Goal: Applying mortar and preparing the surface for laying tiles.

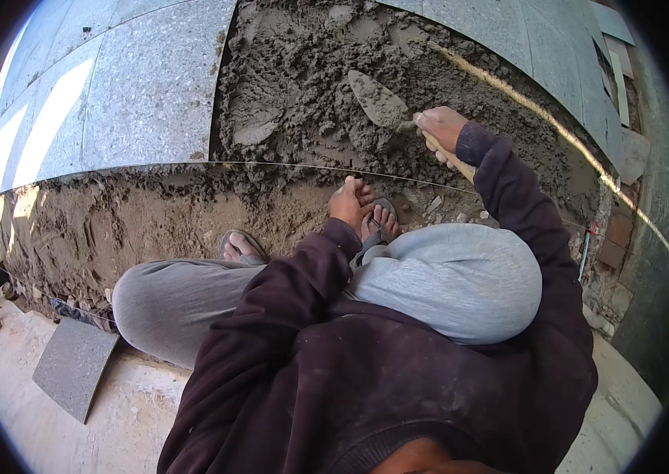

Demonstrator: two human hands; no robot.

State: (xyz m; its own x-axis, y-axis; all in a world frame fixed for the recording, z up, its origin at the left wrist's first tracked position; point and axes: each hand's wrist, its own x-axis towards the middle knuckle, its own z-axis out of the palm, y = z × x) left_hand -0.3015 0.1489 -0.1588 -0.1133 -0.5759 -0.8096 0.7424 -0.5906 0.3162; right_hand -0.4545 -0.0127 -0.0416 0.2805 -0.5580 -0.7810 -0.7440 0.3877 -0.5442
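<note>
My right hand (442,133) is wrapped round the pale handle of a pointed trowel (377,99). Its blade, smeared with grey mortar, lies flat over the wet mortar bed (303,87) and points toward the far left. Close to my feet, my left hand (350,202) is closed with its fingers curled, and nothing shows in it. A thin string line (295,164) runs across the near edge of the mortar, just beyond my left hand.
Grey speckled tiles (152,83) border the mortar on the left, with more tiles (500,35) on the far right. A yellowish cord (540,110) crosses the right side. Bare sandy soil (121,229) lies nearer, and a loose tile (75,367) rests at lower left.
</note>
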